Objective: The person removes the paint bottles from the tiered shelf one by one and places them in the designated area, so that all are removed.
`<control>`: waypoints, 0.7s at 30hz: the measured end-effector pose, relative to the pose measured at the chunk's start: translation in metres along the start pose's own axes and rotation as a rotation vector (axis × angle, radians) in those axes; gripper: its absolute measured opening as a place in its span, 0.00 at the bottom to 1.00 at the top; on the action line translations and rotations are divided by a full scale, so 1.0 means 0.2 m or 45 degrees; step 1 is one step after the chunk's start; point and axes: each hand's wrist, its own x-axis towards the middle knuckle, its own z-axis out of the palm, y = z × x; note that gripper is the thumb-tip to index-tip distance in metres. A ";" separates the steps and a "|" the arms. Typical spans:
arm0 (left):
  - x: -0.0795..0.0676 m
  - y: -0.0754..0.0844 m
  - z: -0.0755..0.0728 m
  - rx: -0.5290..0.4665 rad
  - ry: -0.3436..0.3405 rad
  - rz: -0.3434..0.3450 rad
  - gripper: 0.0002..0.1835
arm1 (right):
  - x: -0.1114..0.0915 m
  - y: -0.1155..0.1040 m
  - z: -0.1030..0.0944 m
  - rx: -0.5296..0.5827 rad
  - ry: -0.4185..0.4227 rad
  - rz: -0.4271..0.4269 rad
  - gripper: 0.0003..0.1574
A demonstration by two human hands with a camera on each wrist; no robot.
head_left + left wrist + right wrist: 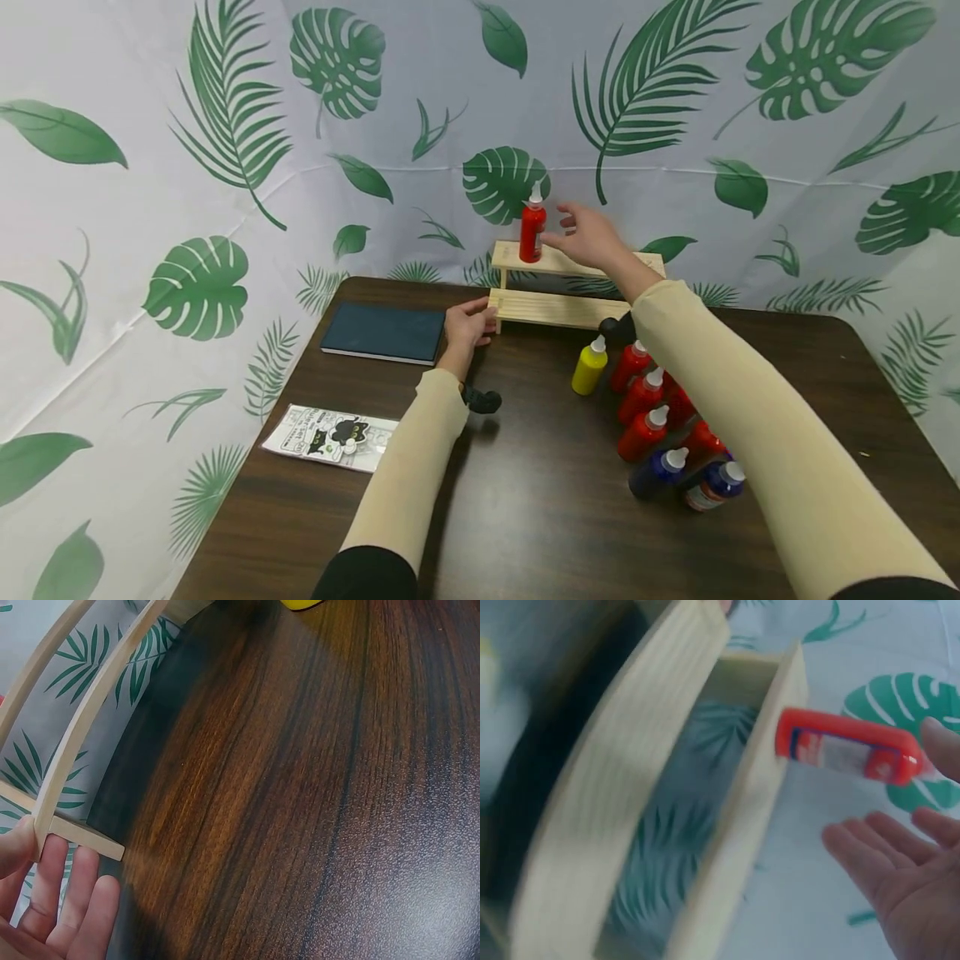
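A two-tier wooden shelf stands at the back of the dark table. My left hand holds the left end of its lower tier; in the left wrist view the thumb lies on one side of the wood and the fingers on the other. On the left end of the upper tier a red squeeze bottle with a white nozzle stands upright. Just to its right is my right hand, fingers spread and holding nothing. The right wrist view shows a gap between the palm and the bottle.
A yellow bottle, several red bottles and dark blue bottles stand right of centre, partly behind my right sleeve. At the left lie a dark blue notebook and a flat packet with cartoon cats. A leaf-print cloth hangs behind.
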 end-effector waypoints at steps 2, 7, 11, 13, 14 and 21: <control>-0.01 0.00 0.00 0.004 -0.004 0.010 0.14 | 0.05 0.00 0.06 0.100 0.043 0.003 0.47; -0.01 0.01 0.00 0.002 0.001 0.005 0.15 | 0.12 -0.02 0.16 0.303 0.149 0.040 0.51; -0.02 0.01 0.01 0.000 0.011 -0.008 0.14 | 0.14 -0.04 0.20 0.365 0.231 0.042 0.45; -0.02 0.01 0.02 0.008 0.012 -0.013 0.13 | 0.15 -0.04 0.22 0.367 0.254 0.055 0.40; -0.02 0.01 0.02 0.013 0.012 -0.014 0.13 | 0.15 -0.04 0.23 0.367 0.264 0.060 0.37; 0.00 0.01 0.00 -0.001 0.008 -0.014 0.14 | 0.12 -0.07 0.28 0.409 0.395 0.070 0.33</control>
